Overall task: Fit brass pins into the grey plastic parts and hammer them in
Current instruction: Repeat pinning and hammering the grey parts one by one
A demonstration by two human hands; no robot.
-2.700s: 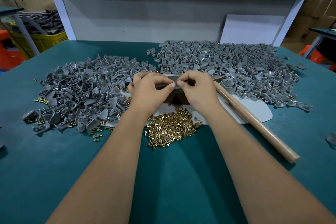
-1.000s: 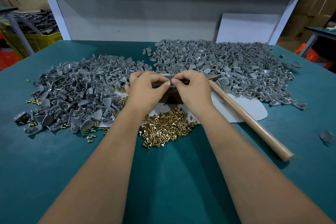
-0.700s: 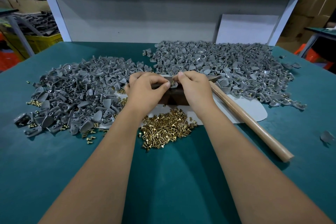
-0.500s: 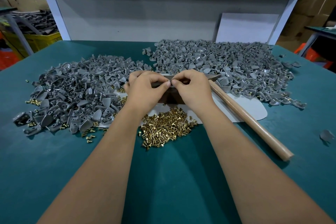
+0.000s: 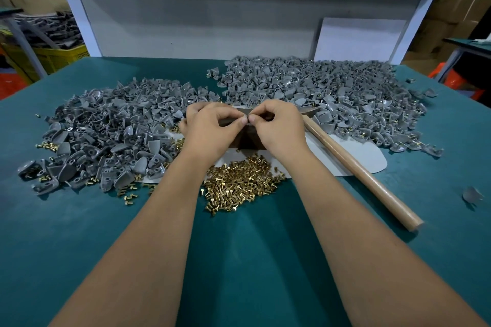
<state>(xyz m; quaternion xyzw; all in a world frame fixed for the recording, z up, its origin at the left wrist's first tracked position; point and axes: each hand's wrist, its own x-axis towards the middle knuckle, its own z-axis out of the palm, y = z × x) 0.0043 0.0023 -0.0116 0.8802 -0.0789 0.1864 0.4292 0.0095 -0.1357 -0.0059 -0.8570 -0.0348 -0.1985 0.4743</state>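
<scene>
My left hand (image 5: 212, 127) and right hand (image 5: 279, 127) meet fingertip to fingertip — each grip curled, pinching something too small to identify. Brass pins (image 5: 239, 180) lie just below.

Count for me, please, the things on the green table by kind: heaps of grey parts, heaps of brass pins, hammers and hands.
Heaps of grey parts: 2, the left heap and the right heap
Main heap of brass pins: 1
Hammer: 1
Hands: 2, the left hand and the right hand
Total: 6
</scene>
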